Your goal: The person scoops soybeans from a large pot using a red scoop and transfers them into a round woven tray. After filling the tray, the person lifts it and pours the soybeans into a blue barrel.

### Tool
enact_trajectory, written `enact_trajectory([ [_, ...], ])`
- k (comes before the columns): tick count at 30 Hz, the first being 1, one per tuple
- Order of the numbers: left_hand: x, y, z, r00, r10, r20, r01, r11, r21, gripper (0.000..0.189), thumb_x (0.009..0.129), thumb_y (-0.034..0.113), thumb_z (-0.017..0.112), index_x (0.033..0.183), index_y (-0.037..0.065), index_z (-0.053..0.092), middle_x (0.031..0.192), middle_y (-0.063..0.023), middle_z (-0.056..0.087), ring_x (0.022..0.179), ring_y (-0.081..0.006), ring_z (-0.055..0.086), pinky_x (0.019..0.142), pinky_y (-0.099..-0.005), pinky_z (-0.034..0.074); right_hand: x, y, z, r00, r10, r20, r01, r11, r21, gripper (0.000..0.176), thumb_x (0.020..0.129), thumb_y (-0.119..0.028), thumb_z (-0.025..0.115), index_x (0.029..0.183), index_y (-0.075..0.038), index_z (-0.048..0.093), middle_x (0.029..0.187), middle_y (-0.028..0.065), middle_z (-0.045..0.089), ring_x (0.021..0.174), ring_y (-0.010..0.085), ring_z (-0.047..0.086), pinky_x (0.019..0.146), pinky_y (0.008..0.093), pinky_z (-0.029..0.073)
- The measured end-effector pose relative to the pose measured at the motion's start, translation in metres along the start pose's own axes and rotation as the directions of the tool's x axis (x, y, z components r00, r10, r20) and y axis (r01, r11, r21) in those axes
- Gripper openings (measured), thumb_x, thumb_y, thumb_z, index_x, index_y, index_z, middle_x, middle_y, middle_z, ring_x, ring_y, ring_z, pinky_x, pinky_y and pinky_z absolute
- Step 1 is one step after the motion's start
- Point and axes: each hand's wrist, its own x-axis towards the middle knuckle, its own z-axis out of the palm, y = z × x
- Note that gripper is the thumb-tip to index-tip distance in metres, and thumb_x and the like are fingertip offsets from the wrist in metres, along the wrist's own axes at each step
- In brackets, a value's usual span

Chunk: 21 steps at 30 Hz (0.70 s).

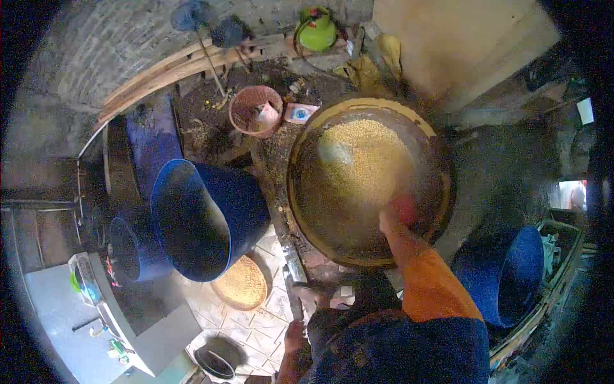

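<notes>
- Behind everything I saw a dim, hazy workroom with a brick wall [96, 70] and a pale tiled floor [256, 323].
- The right hand [385, 221] reached forward over the vat, its arm nearly straight in an orange sleeve [435, 285]. It gripped a red thing [403, 209] at one edge; blur hid how each finger lay and what the thing was.
- The left hand [295, 336] hung low beside the body, well apart from the vat. I could not tell whether its fingers were spread or curled.
- Under the right hand stood the wide round vat [358, 102], with yellowish grains [371, 153] heaped toward its far side; haze veiled its near part.
- Left of the vat I had a large blue barrel [246, 201], partly covering a round container of pale grains [240, 281].
- Beyond the vat sat a pink basket [240, 112] and a green gas cylinder [316, 32].
- Dark corners cut off the view's edges.
</notes>
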Motion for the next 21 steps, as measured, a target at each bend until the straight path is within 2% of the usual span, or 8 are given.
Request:
enact_trajectory([
  [2, -0.017, 0.018, 0.029, 0.997, -0.075, -0.026, 0.068, 0.977, -0.201, 0.028, 0.085, 0.024, 0.043, 0.105, 0.006, 0.05, 0.089, -0.0034, 0.054, 0.078, -0.0122, 0.053, 0.061, -0.0249, 0.044, 0.022, 0.004, 0.018, 0.996, -0.067, -0.052, 0.063, 0.996, -0.07, 0.031, 0.079, -0.021, 0.046, 0.107, -0.01, 0.041, 0.078, 0.0043, 0.046, 0.065, 0.0148, 0.041, 0.054, 0.027, 0.034],
  [3, 0.016, -0.057, -0.009, 0.999, -0.002, 0.04, -0.006, 0.983, 0.181, 0.024, 0.083, 0.022, 0.043, 0.101, 0.008, 0.051, 0.097, -0.0062, 0.052, 0.084, -0.0191, 0.053, 0.068, -0.0308, 0.044, 0.035, 0.006, 0.03, 0.993, -0.102, -0.057, 0.096, 0.991, -0.095, 0.033, 0.078, -0.02, 0.046, 0.109, -0.009, 0.04, 0.08, 0.0048, 0.046, 0.067, 0.0155, 0.042, 0.056, 0.0274, 0.035],
  [6, 0.008, -0.071, -0.002, 0.997, 0.028, 0.068, -0.058, 0.867, 0.496, 0.022, 0.081, 0.019, 0.043, 0.098, 0.008, 0.052, 0.099, -0.0102, 0.052, 0.088, -0.0259, 0.053, 0.072, -0.0361, 0.043, 0.06, 0.007, 0.071, 0.973, -0.229, -0.033, 0.22, 0.961, -0.168, 0.039, 0.077, -0.016, 0.048, 0.114, -0.008, 0.038, 0.086, 0.0063, 0.047, 0.073, 0.0176, 0.043, 0.061, 0.0286, 0.037],
  [8, -0.001, -0.075, -0.002, 0.939, 0.197, 0.281, -0.338, 0.402, 0.851, 0.022, 0.08, 0.016, 0.042, 0.097, 0.008, 0.054, 0.098, -0.0132, 0.053, 0.089, -0.0296, 0.052, 0.075, -0.0372, 0.042, 0.067, 0.004, 0.101, 0.948, -0.319, 0.007, 0.314, 0.93, -0.189, 0.044, 0.075, -0.014, 0.05, 0.117, -0.006, 0.036, 0.09, 0.0072, 0.048, 0.077, 0.019, 0.044, 0.065, 0.0293, 0.038],
  [12, -0.018, -0.028, 0.035, 0.993, 0.082, 0.079, -0.107, 0.444, 0.889, 0.025, 0.081, 0.02, 0.043, 0.098, 0.006, 0.054, 0.097, -0.0144, 0.054, 0.089, -0.029, 0.052, 0.076, -0.0374, 0.041, 0.067, 0.003, 0.151, 0.905, -0.371, 0.208, 0.409, 0.893, -0.186, 0.047, 0.075, -0.011, 0.05, 0.119, -0.005, 0.035, 0.092, 0.009, 0.05, 0.081, 0.0208, 0.046, 0.069, 0.0307, 0.039],
  [15, -0.028, -0.046, 0.038, 0.992, 0.113, 0.048, -0.114, 0.713, 0.692, 0.031, 0.081, 0.026, 0.045, 0.1, 0.003, 0.052, 0.098, -0.0154, 0.054, 0.088, -0.0275, 0.052, 0.076, -0.0362, 0.041, 0.057, 0.005, 0.175, 0.781, -0.319, 0.537, 0.452, 0.882, -0.133, 0.041, 0.077, -0.011, 0.045, 0.117, -0.005, 0.039, 0.087, 0.0116, 0.052, 0.082, 0.0221, 0.048, 0.071, 0.0327, 0.039],
  [17, -0.021, -0.092, 0.023, 0.972, -0.2, -0.125, 0.229, 0.928, 0.295, 0.038, 0.082, 0.032, 0.046, 0.103, 0.001, 0.051, 0.097, -0.016, 0.055, 0.087, -0.0249, 0.053, 0.075, -0.0341, 0.041, 0.044, 0.0, 0.183, 0.712, -0.299, 0.635, 0.464, 0.88, -0.106, 0.039, 0.077, -0.011, 0.043, 0.116, -0.005, 0.04, 0.085, 0.0124, 0.053, 0.083, 0.0225, 0.049, 0.072, 0.0334, 0.039],
  [21, -0.016, -0.107, 0.011, 0.96, -0.241, -0.145, 0.274, 0.917, 0.289, 0.036, 0.082, 0.032, 0.046, 0.103, 0.003, 0.053, 0.095, -0.0153, 0.055, 0.088, -0.0246, 0.054, 0.076, -0.0336, 0.041, 0.003, -0.021, 0.171, 0.515, -0.359, 0.779, 0.839, 0.4, -0.37, 0.027, 0.075, -0.012, 0.043, 0.1, -0.006, 0.051, 0.077, 0.0083, 0.051, 0.068, 0.0233, 0.047, 0.063, 0.0356, 0.039],
])
